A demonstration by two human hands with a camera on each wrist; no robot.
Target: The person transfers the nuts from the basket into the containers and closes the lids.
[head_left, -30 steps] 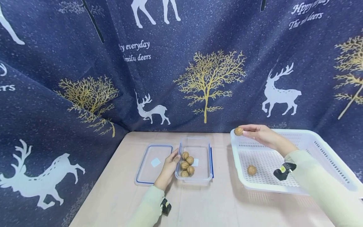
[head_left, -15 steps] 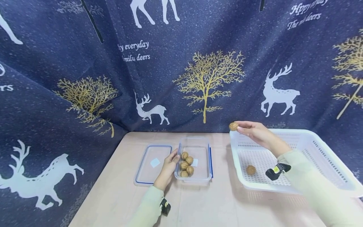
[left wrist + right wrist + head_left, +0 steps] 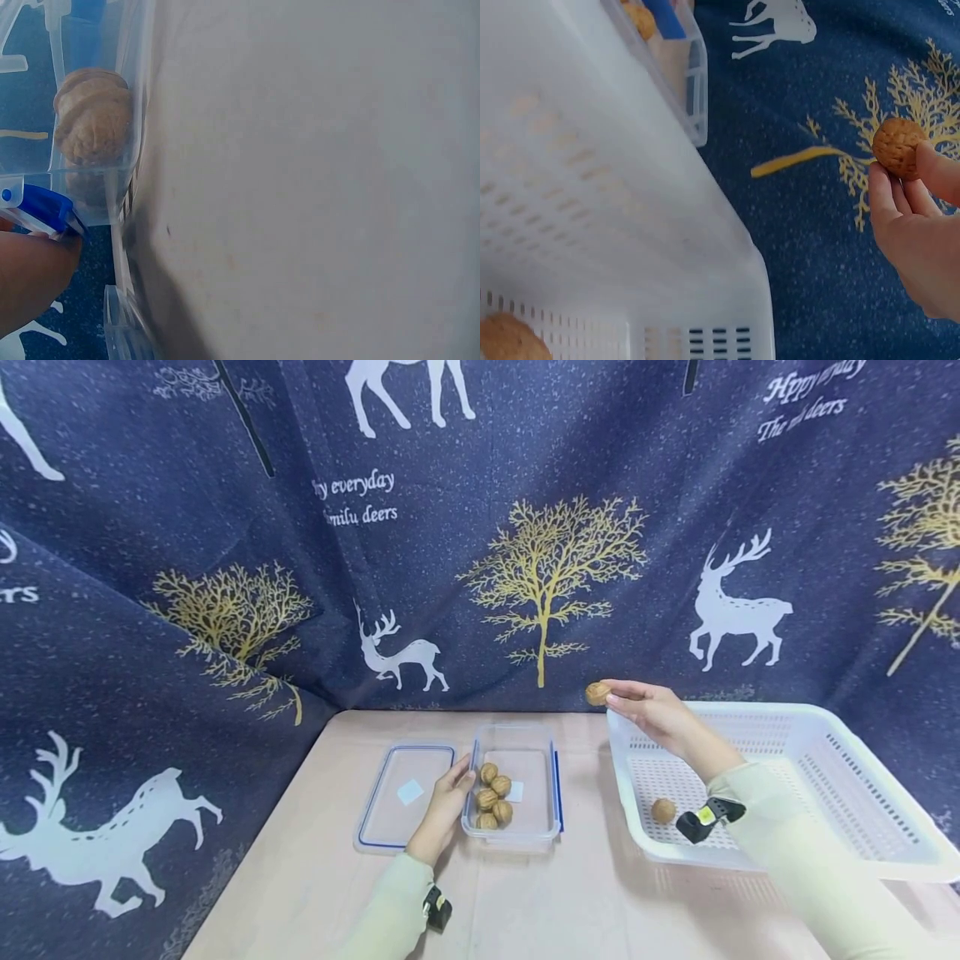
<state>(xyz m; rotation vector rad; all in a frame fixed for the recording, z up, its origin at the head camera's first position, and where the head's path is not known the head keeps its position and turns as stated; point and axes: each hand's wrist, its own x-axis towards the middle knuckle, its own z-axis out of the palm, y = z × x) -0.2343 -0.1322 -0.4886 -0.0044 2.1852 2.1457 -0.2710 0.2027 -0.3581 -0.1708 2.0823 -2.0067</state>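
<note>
One walnut (image 3: 597,693) sat pinched in my right hand's (image 3: 649,710) fingertips, right of centre in the head view, just past the white basket's (image 3: 795,852) left corner. The clear container (image 3: 517,839) lay lower and to the left, near frame centre. My left hand (image 3: 446,802) rested on its left wall, fingers straight.

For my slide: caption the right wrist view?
Right hand pinches a round brown walnut beside the white plastic basket.

The pale table (image 3: 525,893) bears a lid (image 3: 401,793), a clear container (image 3: 521,839) (holding walnuts) and a white basket (image 3: 825,860).
</note>
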